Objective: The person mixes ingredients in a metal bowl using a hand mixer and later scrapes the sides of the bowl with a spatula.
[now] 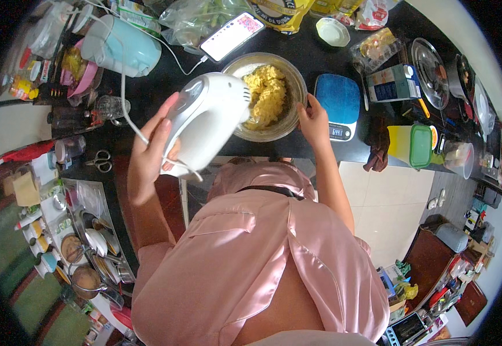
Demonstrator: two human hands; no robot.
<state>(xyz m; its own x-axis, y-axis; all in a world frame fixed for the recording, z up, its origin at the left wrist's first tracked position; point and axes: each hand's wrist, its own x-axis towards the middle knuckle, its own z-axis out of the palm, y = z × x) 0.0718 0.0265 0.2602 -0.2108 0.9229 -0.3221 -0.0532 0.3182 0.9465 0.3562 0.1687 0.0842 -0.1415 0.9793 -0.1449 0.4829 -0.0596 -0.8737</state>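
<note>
My left hand (pixel 155 142) grips the handle of a white electric hand mixer (pixel 212 121), tilted over the left side of a round metal mixing bowl (pixel 272 135). The mixer's beaters are hidden from view. Yellow, lumpy dough (pixel 268 97) lies in the bowl, with some white powder at its upper left. With fingers and thumb, my right hand (pixel 313 119) holds the bowl's right rim. Just right of that hand is a kitchen scale (pixel 337 101) with a blue top and a lit display.
A phone (pixel 232 36) on a charging cable lies behind the bowl. The mixer's white cord runs past a light-blue pitcher (pixel 121 47). Scissors (pixel 100 162) lie at left. Rightward are a carton (pixel 393 82), a brown cloth (pixel 376 151) and a green-lidded container (pixel 420 146) near the counter edge.
</note>
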